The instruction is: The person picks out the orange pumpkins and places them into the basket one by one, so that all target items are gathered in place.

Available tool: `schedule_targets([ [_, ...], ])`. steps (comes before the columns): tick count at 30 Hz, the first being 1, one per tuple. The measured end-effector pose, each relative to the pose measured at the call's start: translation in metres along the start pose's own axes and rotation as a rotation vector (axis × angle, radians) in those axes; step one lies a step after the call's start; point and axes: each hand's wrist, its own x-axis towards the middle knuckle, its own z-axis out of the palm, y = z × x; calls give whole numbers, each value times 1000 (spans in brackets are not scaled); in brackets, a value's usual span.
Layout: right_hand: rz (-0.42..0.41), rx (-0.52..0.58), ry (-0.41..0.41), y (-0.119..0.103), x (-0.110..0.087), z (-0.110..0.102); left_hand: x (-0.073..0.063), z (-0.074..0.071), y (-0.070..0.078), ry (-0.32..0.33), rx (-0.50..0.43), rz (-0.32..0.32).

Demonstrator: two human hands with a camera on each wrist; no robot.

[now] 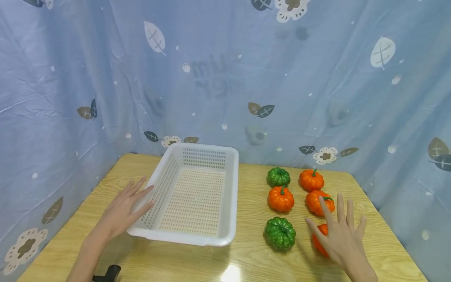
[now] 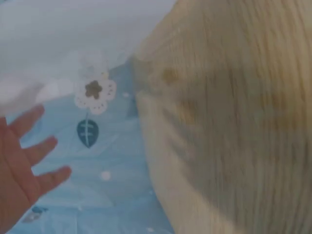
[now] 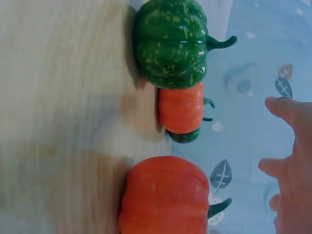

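My left hand (image 1: 118,213) is spread beside the left wall of a white plastic basket (image 1: 230,203), its fingertips near the rim; whether they touch it I cannot tell. In the left wrist view the same hand (image 2: 22,170) has its fingers apart and holds nothing. My right hand (image 1: 341,235) hovers with fingers spread over an orange pumpkin (image 1: 318,244), partly hiding it. The right wrist view has a green pumpkin (image 3: 170,44) and an orange pumpkin (image 3: 165,195) standing on the table, apart from the right hand (image 3: 295,156), which grips nothing.
Left of the right hand sits a green pumpkin (image 1: 280,234). Farther back are orange pumpkins (image 1: 280,199) and another green one (image 1: 278,177). A patterned blue curtain (image 1: 225,78) hangs around the wooden table (image 1: 253,258). A black object (image 1: 110,273) lies at the front left.
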Motion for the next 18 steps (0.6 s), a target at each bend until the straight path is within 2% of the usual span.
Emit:
schedule_targets([
  [5,17,13,-42,8,-11,-1,-9,6,-10,43,-59,114],
  [11,18,119,-124,26,-13,-2,-8,14,-20,128,-153,269],
  [13,2,189,-158,37,-12,-4,-7,16,-20,142,-163,306],
  [15,-19,303,-198,49,-10,-5,-6,17,-20,153,-161,330],
  [18,1,500,-296,66,-7,-6,-6,17,-19,157,-146,318],
])
